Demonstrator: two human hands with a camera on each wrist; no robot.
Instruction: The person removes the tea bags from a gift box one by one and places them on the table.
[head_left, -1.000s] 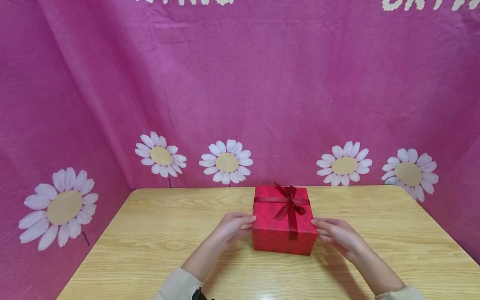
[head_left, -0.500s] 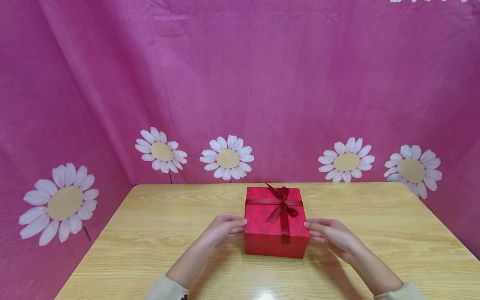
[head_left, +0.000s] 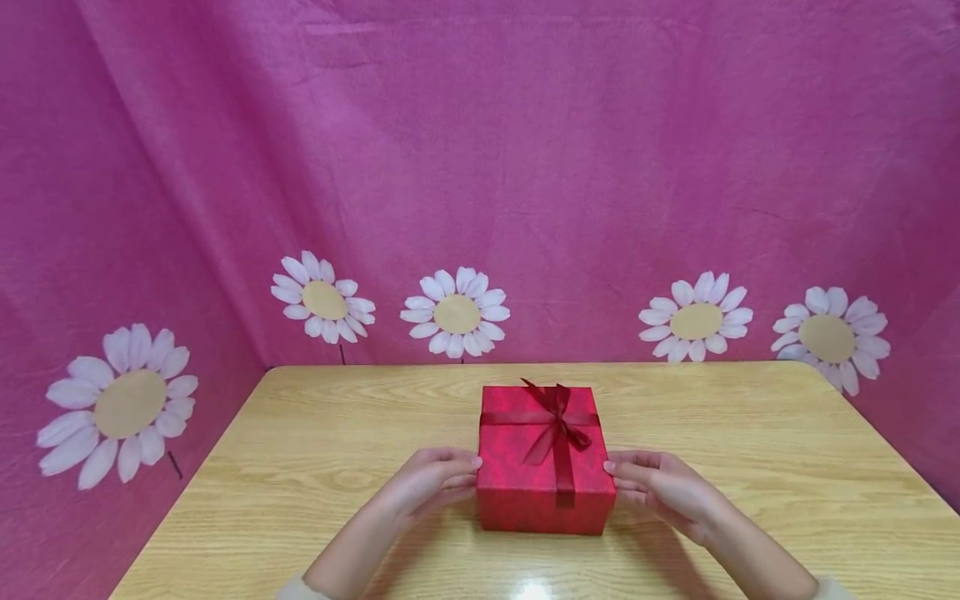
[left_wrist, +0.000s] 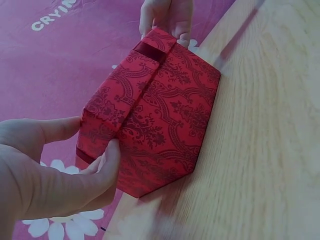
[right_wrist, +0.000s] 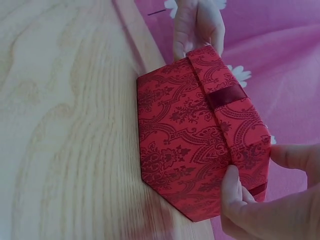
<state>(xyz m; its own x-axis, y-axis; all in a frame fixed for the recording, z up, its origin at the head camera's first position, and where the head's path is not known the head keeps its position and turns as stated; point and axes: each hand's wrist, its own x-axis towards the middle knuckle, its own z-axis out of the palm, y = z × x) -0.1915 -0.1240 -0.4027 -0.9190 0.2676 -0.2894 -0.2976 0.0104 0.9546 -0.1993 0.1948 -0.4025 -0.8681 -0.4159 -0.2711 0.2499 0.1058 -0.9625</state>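
Note:
A red gift box (head_left: pixel 513 454) with a dark red ribbon and bow on its lid stands on the wooden table. Both wrist views show its floral pattern and the lid's lower rim along the side. My left hand (head_left: pixel 427 483) grips the left side, thumb and fingers at the lid (left_wrist: pixel 112 92): one digit at the top edge, others at the rim. On the opposite side my right hand (head_left: pixel 667 487) pinches the lid in the same manner, fingertips right at the rim in the right wrist view. The box's underside is hidden.
The light wooden table (head_left: pixel 337 417) reaches back to a pink cloth backdrop (head_left: pixel 480 167) printed with white daisies. The cloth also hangs along the left and right sides. A light reflection shows on the table in front of the box.
The gift box has moved nearer to me and a little to the left, with both hands moving along on its sides. The head view has tipped slightly downward.

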